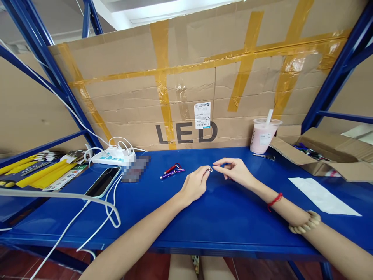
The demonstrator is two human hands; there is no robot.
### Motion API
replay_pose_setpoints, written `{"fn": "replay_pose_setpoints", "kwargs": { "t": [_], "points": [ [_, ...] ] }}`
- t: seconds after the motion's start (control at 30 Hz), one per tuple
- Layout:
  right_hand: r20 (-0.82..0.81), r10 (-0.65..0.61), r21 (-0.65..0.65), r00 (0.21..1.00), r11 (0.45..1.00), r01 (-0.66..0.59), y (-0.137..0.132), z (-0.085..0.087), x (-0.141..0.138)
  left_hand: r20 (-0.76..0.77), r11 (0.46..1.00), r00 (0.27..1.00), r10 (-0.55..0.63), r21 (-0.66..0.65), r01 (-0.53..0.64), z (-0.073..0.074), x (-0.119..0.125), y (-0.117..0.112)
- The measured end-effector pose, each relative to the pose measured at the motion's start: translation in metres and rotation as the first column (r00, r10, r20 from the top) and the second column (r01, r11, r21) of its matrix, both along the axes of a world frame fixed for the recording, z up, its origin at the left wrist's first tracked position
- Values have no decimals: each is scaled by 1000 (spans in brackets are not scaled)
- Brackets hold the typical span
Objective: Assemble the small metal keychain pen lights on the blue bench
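My left hand (196,182) rests over the middle of the blue shelf top (233,217), its fingers pinched on a small silvery metal part (209,170). My right hand (234,169) hovers just to the right of that part, fingers curled and fingertips close to it; whether they touch it is unclear. A red pen-like light (172,168) and a purple one (171,174) lie side by side a little to the left of my left hand.
A phone (102,181) with a white cable and a white power strip (114,156) lie at the left, yellow packets (43,174) beyond them. A pink drink cup (264,135), a pen (264,156), an open cardboard box (320,155) and white paper (320,196) sit at the right. A cardboard sheet marked LED stands behind.
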State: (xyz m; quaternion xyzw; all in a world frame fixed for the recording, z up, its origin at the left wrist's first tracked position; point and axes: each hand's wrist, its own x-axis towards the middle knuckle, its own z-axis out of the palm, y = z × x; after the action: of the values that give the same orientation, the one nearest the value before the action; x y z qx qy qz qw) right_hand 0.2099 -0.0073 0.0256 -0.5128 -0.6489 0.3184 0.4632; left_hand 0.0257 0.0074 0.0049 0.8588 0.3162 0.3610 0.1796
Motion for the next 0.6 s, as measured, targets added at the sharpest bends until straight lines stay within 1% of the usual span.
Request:
{"fn": "replay_pose_setpoints", "kwargs": {
  "t": [0.07, 0.2, 0.33, 0.43, 0.6],
  "points": [
    [-15, 13, -29, 1000, 999, -13, 0, 1, -1, -3, 999, 1000, -20, 32, 20, -1, 0, 0],
    [-73, 10, -47, 997, 999, -14, -2, 3, -5, -22, 996, 999, -37, 82, 39, -3, 1, 0],
    [-180, -36, -130, 983, 991, 13, -5, 6, -8, -60, 997, 998, -18, 77, 22, -1, 1, -1],
    [-259, -60, -193, 964, 981, 9, -5, 6, -8, -66, 997, 998, -15, 79, 20, -1, 1, -1],
    [-319, -46, -218, 947, 976, -26, -2, 3, -5, -73, 995, 997, -9, 96, 16, -3, 1, 0]
  ]
}}
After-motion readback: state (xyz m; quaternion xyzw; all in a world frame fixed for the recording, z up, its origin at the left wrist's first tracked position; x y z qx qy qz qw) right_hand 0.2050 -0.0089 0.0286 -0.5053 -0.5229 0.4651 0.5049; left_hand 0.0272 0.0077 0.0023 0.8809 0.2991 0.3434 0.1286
